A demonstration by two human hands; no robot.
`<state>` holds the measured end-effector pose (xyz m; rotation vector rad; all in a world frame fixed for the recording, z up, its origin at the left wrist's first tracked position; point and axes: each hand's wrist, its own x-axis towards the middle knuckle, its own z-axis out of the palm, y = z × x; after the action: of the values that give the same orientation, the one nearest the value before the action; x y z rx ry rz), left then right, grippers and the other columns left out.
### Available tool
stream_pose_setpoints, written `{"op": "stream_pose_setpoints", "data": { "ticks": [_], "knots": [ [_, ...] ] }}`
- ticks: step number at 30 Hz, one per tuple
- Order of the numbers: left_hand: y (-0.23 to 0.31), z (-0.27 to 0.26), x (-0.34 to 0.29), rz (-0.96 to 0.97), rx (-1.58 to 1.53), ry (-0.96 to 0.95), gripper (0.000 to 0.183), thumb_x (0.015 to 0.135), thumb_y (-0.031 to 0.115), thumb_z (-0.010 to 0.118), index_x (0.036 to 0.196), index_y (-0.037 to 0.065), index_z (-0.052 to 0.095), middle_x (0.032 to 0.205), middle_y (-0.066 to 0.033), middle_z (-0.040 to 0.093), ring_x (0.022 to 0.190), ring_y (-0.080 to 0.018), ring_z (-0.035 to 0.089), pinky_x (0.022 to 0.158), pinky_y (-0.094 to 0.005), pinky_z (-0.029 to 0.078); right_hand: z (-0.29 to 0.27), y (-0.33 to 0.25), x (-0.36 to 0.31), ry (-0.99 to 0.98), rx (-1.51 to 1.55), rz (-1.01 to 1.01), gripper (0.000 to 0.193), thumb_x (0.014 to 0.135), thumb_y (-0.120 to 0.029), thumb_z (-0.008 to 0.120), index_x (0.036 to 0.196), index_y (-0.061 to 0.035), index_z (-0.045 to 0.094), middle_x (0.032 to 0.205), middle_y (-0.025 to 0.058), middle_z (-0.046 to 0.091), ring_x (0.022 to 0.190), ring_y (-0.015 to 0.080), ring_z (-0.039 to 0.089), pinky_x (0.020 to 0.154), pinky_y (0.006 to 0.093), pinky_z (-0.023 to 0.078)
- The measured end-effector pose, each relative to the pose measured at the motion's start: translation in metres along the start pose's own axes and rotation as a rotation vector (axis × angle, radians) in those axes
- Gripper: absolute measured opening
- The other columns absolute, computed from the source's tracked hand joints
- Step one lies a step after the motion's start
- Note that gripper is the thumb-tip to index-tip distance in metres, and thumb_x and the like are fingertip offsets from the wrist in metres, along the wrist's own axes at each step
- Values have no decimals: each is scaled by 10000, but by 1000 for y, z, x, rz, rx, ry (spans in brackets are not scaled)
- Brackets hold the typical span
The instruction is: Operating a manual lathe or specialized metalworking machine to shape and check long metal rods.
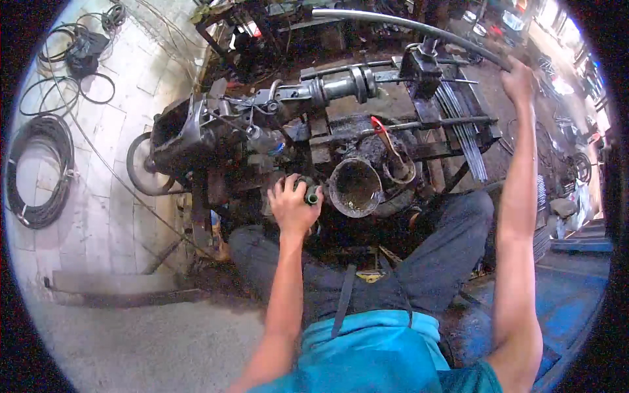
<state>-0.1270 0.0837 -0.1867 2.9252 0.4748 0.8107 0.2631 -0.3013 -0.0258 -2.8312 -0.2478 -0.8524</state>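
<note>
My right hand (521,82) is raised at the far right, closed around one end of a long grey metal pipe (419,26). The pipe reaches leftward over the back of a greasy machine (177,141) and looks curved in this view. Low at the machine's front, my left hand (293,203) has its fingers curled over a dark green cylindrical thing (312,198); its kind is unclear. Just right of that hand stands a round, dirty metal bowl (333,193) with dark contents. A red-tipped tool (377,124) leans beside a smaller container (401,178).
A clear plastic bottle (265,140) lies on the machine, below its metal shaft (337,88). Several thin rods (464,134) rest at the right. A coil of black cable (42,171) and a wheel (141,164) are at left. My knees flank the bowl.
</note>
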Motion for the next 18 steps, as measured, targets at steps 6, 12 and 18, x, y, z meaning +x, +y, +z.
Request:
{"op": "stream_pose_setpoints", "data": {
  "ticks": [6, 12, 18],
  "knots": [
    [1, 1, 1, 14, -27, 20, 258, 767, 336, 729, 838, 95, 673, 1088, -73, 640, 1046, -338, 568, 876, -479, 438, -6, -1, 13, -59, -55, 21, 491, 715, -270, 585, 1197, -288, 678, 1003, 180, 704, 965, 351, 675, 890, 457, 511],
    [-1, -3, -2, -1, -17, 13, 250, 751, 321, 739, 854, 101, 681, 1089, -73, 641, 1047, -334, 574, 880, -468, 442, 3, -5, -2, 29, -22, -5, 269, 768, -271, 584, 983, -152, 691, 911, 209, 680, 918, 416, 641, 827, 492, 490],
    [-2, 4, -2, -41, -86, -6, 288, 745, 348, 751, 853, 88, 692, 1126, -64, 635, 1079, -349, 566, 902, -537, 418, -1, 2, 15, -19, -62, -20, 480, 714, -295, 618, 1187, -264, 689, 966, 204, 698, 939, 356, 680, 864, 447, 520]
  ]
}}
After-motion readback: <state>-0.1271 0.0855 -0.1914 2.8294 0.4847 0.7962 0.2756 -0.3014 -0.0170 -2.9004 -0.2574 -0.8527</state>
